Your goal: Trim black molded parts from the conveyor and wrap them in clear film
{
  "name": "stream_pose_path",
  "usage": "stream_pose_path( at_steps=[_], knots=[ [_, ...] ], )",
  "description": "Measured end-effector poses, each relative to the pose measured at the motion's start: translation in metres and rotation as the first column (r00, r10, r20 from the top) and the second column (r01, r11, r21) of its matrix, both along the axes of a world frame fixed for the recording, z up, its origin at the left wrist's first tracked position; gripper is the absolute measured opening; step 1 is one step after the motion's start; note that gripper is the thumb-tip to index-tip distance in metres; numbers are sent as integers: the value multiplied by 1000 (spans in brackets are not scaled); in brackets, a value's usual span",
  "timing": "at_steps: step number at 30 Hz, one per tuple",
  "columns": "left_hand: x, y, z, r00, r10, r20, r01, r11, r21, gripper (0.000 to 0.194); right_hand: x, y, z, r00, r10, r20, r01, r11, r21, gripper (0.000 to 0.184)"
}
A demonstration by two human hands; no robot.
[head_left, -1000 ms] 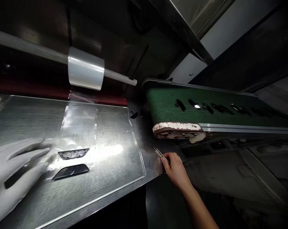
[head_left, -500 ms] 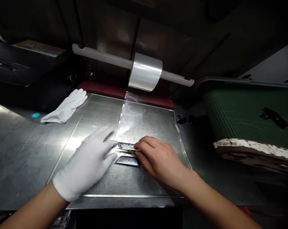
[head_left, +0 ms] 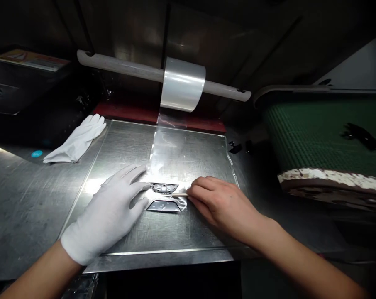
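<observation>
On the metal plate [head_left: 125, 145], a small grey trapezoid part [head_left: 164, 188] with recesses on its upper face lies beyond a glossy dark trapezoid piece [head_left: 164, 206]. Clear film [head_left: 171, 153] runs down from a roll to these two pieces. My left hand [head_left: 115, 207], in a white glove, rests palm down with fingers spread, its index fingertip at the left end of the grey part. Bare and closed, my right hand [head_left: 219, 203] pinches a thin pale stick [head_left: 179, 194], whose tip points left between the two pieces. What lies inside that grip is hidden.
The film roll [head_left: 183, 85] hangs on a white rod [head_left: 122, 66] over a red strip [head_left: 128, 112]. A loose white glove [head_left: 79, 139] lies at the left, near a black machine [head_left: 35, 95]. On the right stands a green conveyor belt [head_left: 315, 137] with a black part [head_left: 360, 136] on it.
My right hand has shifted right with the stick, uncovering more of the grey part and the dark piece. My left hand stays by their left ends. The view has shifted slightly.
</observation>
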State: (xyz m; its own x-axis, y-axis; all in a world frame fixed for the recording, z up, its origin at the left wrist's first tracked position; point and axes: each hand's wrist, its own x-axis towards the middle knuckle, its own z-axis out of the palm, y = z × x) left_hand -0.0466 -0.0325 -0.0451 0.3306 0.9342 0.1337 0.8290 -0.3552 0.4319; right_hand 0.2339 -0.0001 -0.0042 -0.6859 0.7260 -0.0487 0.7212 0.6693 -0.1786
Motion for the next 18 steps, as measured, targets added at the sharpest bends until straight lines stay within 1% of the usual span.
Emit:
stream_pose_path(
  at_steps=[3,5,6,7,9,10,12,14,15,16,18],
  knots=[
    [0,1,1,1000,-2,12,2,1000,-19,25,44,-10,8,998,-55,29,55,998,26,17],
    [0,1,4,1000,-20,24,20,1000,-21,22,82,-22,9,994,-104,29,103,994,26,19],
    [0,1,5,999,-26,32,27,1000,-12,21,103,-29,7,991,-136,22,135,990,29,20],
    [1,0,7,999,-30,43,30,1000,7,20,124,-37,2,985,-174,10,174,984,34,21],
    [4,-4,13,997,-45,65,42,998,57,19,166,-54,-13,958,-285,-27,286,956,68,21],
    [7,-6,17,995,-74,63,69,995,72,19,184,-62,-23,933,-354,-57,358,928,104,23],
    [17,-10,25,983,-181,2,181,982,62,19,212,-74,-45,873,-471,-128,488,853,186,27],
    [30,-13,32,948,-293,-127,297,955,13,22,224,-78,-61,830,-521,-200,558,790,256,30],
    [37,-14,34,924,-323,-203,328,945,-9,26,223,-78,-66,822,-520,-230,568,776,275,32],
    [44,-14,34,903,-332,-273,339,941,-22,32,216,-76,-68,821,-510,-257,568,772,283,32],
    [53,-13,32,871,-317,-376,333,943,-24,43,187,-68,-65,828,-465,-313,548,787,282,32]
  ],
)
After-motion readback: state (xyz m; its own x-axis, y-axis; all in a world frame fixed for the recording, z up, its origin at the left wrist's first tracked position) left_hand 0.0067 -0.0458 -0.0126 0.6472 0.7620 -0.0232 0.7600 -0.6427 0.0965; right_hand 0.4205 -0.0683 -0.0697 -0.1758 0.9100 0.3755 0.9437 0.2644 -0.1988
